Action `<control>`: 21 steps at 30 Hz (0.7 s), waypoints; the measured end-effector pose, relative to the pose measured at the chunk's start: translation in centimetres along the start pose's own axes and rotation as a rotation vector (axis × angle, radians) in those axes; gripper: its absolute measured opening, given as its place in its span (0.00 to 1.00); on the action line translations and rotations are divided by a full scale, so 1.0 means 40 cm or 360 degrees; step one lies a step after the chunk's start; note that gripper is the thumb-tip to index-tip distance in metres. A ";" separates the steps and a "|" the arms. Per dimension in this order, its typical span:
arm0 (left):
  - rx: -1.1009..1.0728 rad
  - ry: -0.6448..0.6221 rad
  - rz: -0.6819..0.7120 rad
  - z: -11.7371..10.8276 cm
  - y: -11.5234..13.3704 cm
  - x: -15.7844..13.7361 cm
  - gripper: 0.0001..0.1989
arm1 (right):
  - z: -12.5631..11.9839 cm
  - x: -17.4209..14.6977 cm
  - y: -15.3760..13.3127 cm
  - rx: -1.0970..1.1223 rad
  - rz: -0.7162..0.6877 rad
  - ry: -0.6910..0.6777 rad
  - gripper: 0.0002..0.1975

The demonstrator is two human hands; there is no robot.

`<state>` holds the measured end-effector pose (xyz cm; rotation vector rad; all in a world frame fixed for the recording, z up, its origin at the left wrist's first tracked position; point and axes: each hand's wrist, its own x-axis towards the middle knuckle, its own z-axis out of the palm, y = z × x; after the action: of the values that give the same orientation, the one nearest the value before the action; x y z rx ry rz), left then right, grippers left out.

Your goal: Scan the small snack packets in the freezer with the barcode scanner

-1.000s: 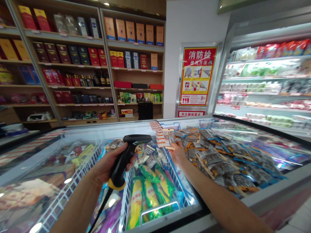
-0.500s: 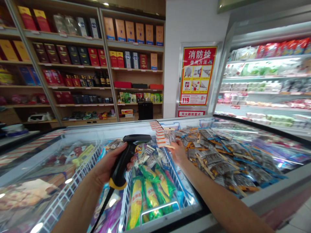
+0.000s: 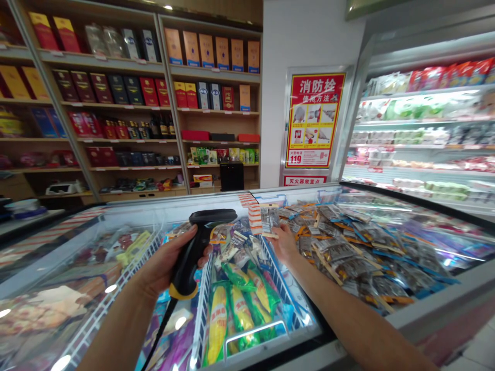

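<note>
My left hand [image 3: 168, 257] is wrapped round the handle of a black barcode scanner [image 3: 189, 252] with a yellow band at its base. The scanner's head points right, and its cord runs down out of view. Pinched in my right hand [image 3: 285, 243] is a small clear packet [image 3: 269, 219] with a printed label, held upright above the freezer. Striped orange and white tape [image 3: 254, 216] on the freezer divider is just left of the packet. Right of my right hand, many similar packets [image 3: 340, 247] lie in a heap on the freezer.
Below my hands, a white wire basket [image 3: 201, 314] holds yellow and green corn-shaped packs [image 3: 240, 309]. Glass-covered freezer compartments [image 3: 73, 288] lie to the left. Behind stand wooden shelves [image 3: 216, 111] of boxes, a red poster [image 3: 315, 121] and a lit chiller [image 3: 421, 123].
My left hand has shifted the scanner slightly left and upward, away from the packet. My right hand and its packet have hardly moved.
</note>
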<state>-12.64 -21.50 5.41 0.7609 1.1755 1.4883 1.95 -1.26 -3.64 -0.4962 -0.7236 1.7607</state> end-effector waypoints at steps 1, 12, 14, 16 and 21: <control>0.0015 0.0003 0.0002 -0.001 0.000 -0.001 0.14 | -0.001 0.000 0.001 0.0007 0.0017 0.0006 0.12; 0.0044 0.0074 -0.0023 0.015 0.007 -0.014 0.12 | -0.003 -0.001 -0.001 -0.0007 0.0048 0.0002 0.12; 0.0041 0.0082 -0.0020 0.018 0.009 -0.016 0.12 | -0.003 0.000 0.000 -0.0014 0.0048 0.0002 0.12; 0.0040 0.0088 -0.0006 0.019 0.011 -0.017 0.11 | -0.004 0.001 0.001 -0.0028 0.0043 0.0006 0.12; 0.0068 0.0230 0.0046 0.004 0.020 -0.015 0.10 | -0.005 0.001 0.004 -0.0142 0.0026 0.0031 0.12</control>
<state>-12.61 -22.01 6.27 0.7108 1.3129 1.5678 1.98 -1.23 -3.90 -0.5803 -0.7889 1.7419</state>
